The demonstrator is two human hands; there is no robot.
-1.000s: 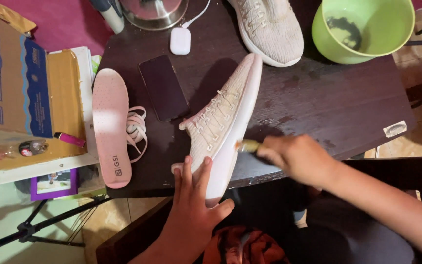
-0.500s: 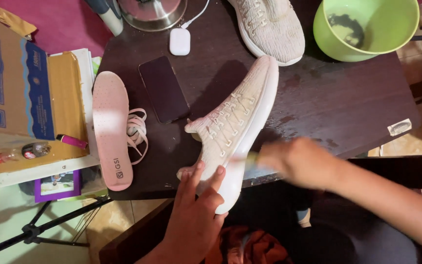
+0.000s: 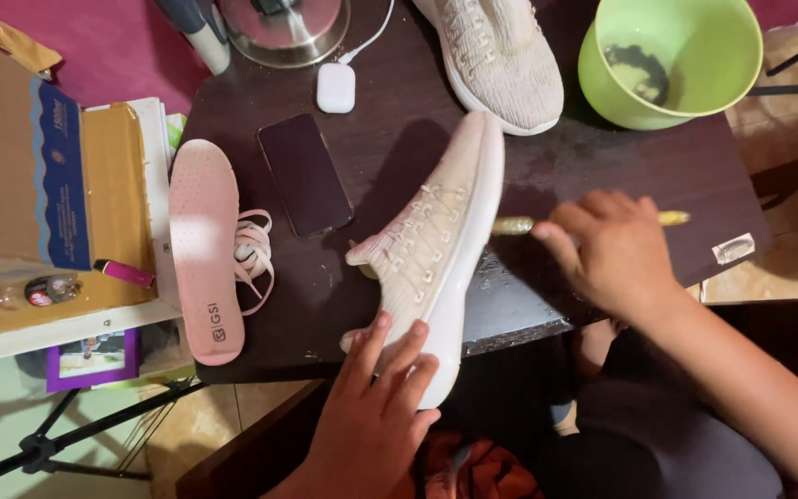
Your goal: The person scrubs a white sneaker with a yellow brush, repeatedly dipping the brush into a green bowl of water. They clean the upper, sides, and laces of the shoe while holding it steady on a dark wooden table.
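Note:
A pale pink knit sneaker [image 3: 441, 231] lies on its side on the dark table [image 3: 602, 176], sole edge turned right. My left hand [image 3: 376, 407] presses on its heel end at the table's near edge. To the right of the shoe, my right hand [image 3: 616, 249] grips a yellow-handled brush [image 3: 514, 225], whose ends stick out on both sides of the fingers. The second sneaker [image 3: 501, 55] rests at the far side. A pink insole [image 3: 203, 245] and a bundle of pink laces [image 3: 253, 254] lie at the left.
A green bowl [image 3: 671, 60] with murky residue stands at the far right. A black phone [image 3: 305, 174], a white earbud case [image 3: 335, 88] and a metal pot base [image 3: 284, 28] are on the table. A cardboard box [image 3: 20, 176] sits left.
My right hand has pulled away to the right of the shoe with the brush. The shoe has swung so its toe points further up the table.

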